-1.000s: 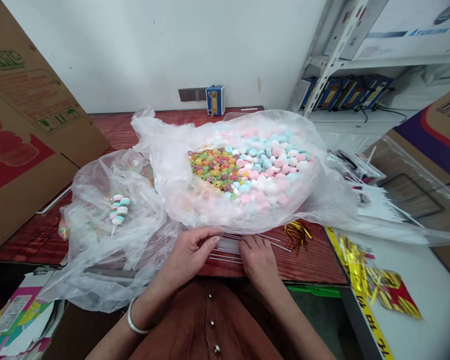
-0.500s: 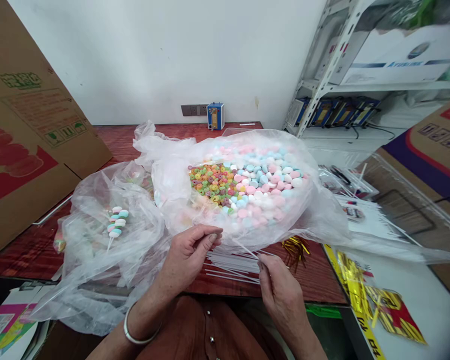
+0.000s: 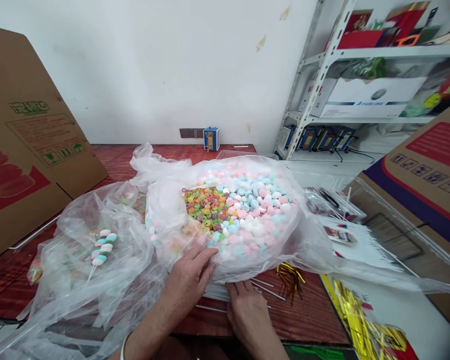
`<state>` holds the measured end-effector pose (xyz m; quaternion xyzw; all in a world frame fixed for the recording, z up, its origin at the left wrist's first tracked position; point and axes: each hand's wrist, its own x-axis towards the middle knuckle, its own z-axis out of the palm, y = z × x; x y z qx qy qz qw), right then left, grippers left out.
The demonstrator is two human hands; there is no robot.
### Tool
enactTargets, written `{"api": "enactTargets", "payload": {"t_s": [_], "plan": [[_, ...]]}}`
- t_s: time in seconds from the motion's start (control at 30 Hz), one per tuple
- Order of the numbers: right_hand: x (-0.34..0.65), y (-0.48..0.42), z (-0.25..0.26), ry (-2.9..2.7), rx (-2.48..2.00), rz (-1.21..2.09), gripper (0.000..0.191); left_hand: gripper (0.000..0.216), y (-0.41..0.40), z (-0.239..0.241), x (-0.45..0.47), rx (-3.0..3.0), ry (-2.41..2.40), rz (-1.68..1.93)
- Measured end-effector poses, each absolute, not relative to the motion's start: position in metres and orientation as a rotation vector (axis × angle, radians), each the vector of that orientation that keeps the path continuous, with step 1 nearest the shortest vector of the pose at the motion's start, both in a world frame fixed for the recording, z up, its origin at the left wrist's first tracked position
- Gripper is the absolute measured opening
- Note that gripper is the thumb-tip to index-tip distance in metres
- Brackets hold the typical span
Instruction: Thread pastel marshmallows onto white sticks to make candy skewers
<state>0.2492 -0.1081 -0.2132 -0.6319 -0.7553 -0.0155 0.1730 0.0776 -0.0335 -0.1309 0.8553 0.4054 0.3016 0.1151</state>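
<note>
An opened candy bag (image 3: 165, 191) lies on the red-brown table (image 3: 303, 317). Left of the bag stands a carton (image 3: 33, 150); behind it is a white wall (image 3: 172, 60), with a metal shelf (image 3: 382, 53) beyond its right end. White sticks (image 3: 214, 292) lie just in front of the bag. The left hand (image 3: 190, 275) is at the bag's near edge, fingers close together; the right hand (image 3: 248, 306) reaches down over the sticks, fingers bunched. Whether either pinches anything, I cannot tell. Half a second ago the right hand held one stick raised.

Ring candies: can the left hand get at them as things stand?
Likely yes: the left hand is at the plastic bag, whose opening leaves many ring candies uncovered; the bag's near edge veils some.
</note>
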Motion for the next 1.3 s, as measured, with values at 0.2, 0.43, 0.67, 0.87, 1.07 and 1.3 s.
{"api": "enactTargets", "payload": {"t_s": [0.2,0.43,0.67,0.87,1.07,1.3], "plan": [[0.24,-0.076,-0.241,-2.163,-1.723,-0.199,0.038,0.026,-0.04,-0.124,0.077,2.458,1.155,0.971],[0.258,-0.096,-0.244,-2.179,-1.473,-0.361,0.032,0.021,-0.035,-0.097,0.084,2.407,1.032,1.309],[0.289,-0.117,-0.204,-2.129,-1.108,-0.509,0.025,0.02,0.011,-0.09,0.084,2.702,1.204,1.232],[0.297,-0.091,-0.097,-2.084,-1.271,-0.772,0.029,0.018,0.017,-0.117,0.074,2.704,1.213,1.219],[0.262,0.002,-0.072,-2.286,-1.552,-0.714,0.016,0.026,-0.009,-0.116,0.068,2.59,1.199,1.313],[0.26,0.011,-0.077,-2.334,-1.663,-0.558,0.02,0.031,-0.085,-0.126,0.025,2.412,1.081,1.136]]}}
